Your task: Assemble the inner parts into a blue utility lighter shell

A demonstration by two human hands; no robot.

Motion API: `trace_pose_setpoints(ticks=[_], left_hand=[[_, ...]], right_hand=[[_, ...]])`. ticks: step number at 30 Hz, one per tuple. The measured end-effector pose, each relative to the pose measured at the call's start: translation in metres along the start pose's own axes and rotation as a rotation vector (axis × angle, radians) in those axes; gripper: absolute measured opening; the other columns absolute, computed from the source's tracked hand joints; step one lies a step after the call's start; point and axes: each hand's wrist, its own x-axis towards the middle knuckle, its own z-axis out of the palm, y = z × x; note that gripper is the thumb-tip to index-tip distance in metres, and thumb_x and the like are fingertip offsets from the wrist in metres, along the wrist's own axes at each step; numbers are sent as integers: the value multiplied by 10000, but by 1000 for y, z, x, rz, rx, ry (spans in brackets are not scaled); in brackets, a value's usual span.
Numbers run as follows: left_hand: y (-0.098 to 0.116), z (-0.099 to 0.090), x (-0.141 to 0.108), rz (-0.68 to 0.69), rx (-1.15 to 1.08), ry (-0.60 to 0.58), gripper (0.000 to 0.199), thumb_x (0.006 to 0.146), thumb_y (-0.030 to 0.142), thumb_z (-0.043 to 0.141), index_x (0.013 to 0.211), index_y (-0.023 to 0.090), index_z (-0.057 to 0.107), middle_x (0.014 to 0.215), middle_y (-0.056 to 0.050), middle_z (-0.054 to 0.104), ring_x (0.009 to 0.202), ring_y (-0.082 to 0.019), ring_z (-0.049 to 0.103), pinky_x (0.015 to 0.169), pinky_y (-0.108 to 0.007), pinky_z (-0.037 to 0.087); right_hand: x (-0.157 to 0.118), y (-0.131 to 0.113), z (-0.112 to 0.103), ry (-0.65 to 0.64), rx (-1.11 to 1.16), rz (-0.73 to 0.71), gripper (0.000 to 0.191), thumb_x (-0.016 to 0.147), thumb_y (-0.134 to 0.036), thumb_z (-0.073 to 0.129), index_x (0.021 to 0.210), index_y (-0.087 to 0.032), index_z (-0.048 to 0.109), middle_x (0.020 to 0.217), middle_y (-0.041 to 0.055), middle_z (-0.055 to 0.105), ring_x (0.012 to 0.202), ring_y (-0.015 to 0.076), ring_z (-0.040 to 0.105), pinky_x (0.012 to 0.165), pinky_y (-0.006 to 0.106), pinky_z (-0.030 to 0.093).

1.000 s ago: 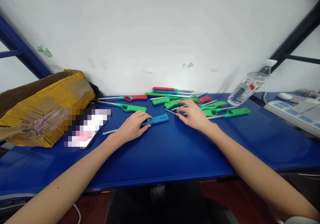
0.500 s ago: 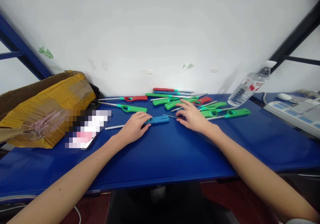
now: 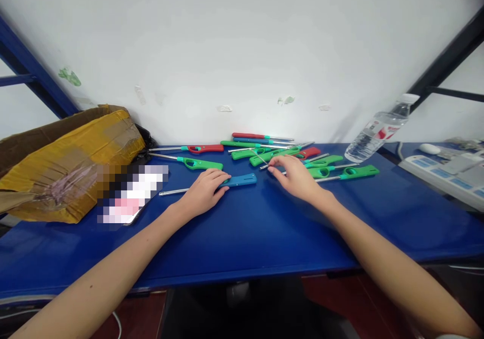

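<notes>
A blue lighter (image 3: 242,180) with a long metal tube lies on the blue table (image 3: 242,238). My left hand (image 3: 205,190) rests over its middle, fingers closed round it. To the right, my right hand (image 3: 293,175) pinches a thin metal rod (image 3: 261,158), which points up and left from the fingertips. Behind my right hand lies a group of several lighters, among them a green one (image 3: 276,155) and a red one (image 3: 310,152). A green lighter (image 3: 202,164) and a red lighter (image 3: 212,148) lie behind my left hand.
A taped cardboard box (image 3: 75,162) stands at the left, with a phone (image 3: 138,203) beside it. A water bottle (image 3: 372,137) leans at the back right. Further right sits a white power strip (image 3: 442,175). A white wall (image 3: 242,52) rises behind the table.
My right fingers have drawn together on the thin rod. Its tip has swung up and away from the end of the blue lighter. My left hand has hardly moved.
</notes>
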Motion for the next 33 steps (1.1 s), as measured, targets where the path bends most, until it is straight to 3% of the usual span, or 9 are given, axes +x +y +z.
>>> trace_pose_setpoints(ticks=[2,7,11,14,16,20,24,29,33], left_hand=[[0,0,1,3,10,-1,317,974,279,483,1226,153,629,1215,-125,665,1188,-291,546,1045,-494,446],[-2,0,1,3,4,-1,319,971,287,491,1233,175,635,1217,-116,668,1190,-295,542,1047,-511,441],[-3,0,1,12,1,-4,316,960,287,513,1229,179,640,1202,-110,674,1198,-294,539,1059,-507,432],[-2,-1,1,24,-5,-8,311,954,293,527,1221,183,644,1185,-107,679,1204,-293,535,1065,-501,429],[-2,-2,0,33,-5,-10,310,957,299,526,1219,183,643,1185,-104,678,1203,-287,535,1066,-489,430],[-1,-2,-1,51,-9,-17,319,971,312,515,1229,167,636,1192,-107,671,1200,-274,535,1065,-459,433],[-1,-2,0,54,-11,-13,324,982,325,505,1232,164,634,1197,-112,667,1200,-271,534,1063,-456,434],[1,-1,-1,60,-21,-16,316,975,322,518,1223,167,640,1202,-108,671,1193,-271,536,1069,-467,433],[4,-1,-1,82,-42,-9,311,967,312,529,1213,163,648,1200,-109,674,1181,-266,544,1065,-461,441]], right_hand=[[3,-6,-3,30,144,72,135,914,-282,580,977,-209,674,888,59,756,826,252,708,802,430,556],[18,-10,-5,157,435,132,162,828,-333,682,925,-214,735,972,67,753,805,227,704,697,364,569],[42,-16,-3,333,695,213,327,708,-323,796,992,-203,688,846,24,718,564,130,596,572,307,528],[62,-26,1,376,910,265,440,673,-343,831,1052,-215,648,763,-18,673,587,121,576,551,271,494],[72,-30,7,340,1007,288,351,724,-441,786,949,-205,656,757,-12,634,607,108,555,541,247,472],[76,-25,25,226,1179,368,395,806,-605,643,935,-235,601,767,-6,566,714,136,586,626,255,508],[66,-10,32,75,1277,458,340,874,-602,516,928,-266,524,731,-5,535,729,173,590,719,317,533],[60,-12,22,68,1527,554,375,926,-616,415,845,-262,508,582,-51,342,479,143,359,519,289,435],[59,-21,15,86,1709,610,389,973,-547,370,761,-242,485,548,-68,262,439,120,247,429,244,334]])
